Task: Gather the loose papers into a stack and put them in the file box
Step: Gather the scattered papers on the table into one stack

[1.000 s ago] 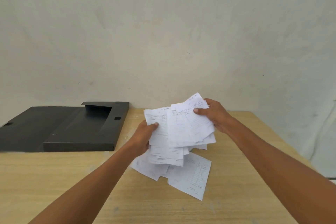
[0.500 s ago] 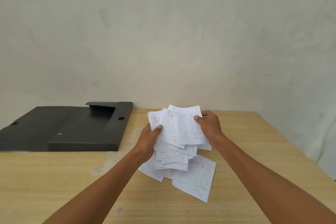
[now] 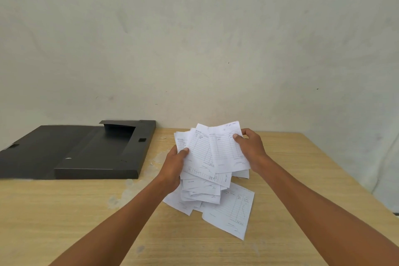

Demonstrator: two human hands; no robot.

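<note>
Far left: black file box (image 3: 90,153) lies open and flat on the wooden surface (image 3: 64,218), lid folded out to the left, tray empty as far as can be seen. Box sits well apart from the paper.

Centre: left hand (image 3: 173,168) grips the left edge of the loose papers (image 3: 212,157), thumb on top. The sheets are fanned and skewed, upper ends raised, lower ends trailing onto the surface. One sheet (image 3: 231,209) lies flat below, partly tucked under the bundle; whether it is held cannot be told.

Right: right hand (image 3: 250,149) pinches the upper right corner, thumb on the top sheet.

Handling estimate: thin, light, floppy, slick sheet on sheet; likely to slide out. Best squeezed at both long edges, then tapped on end to square.
</note>
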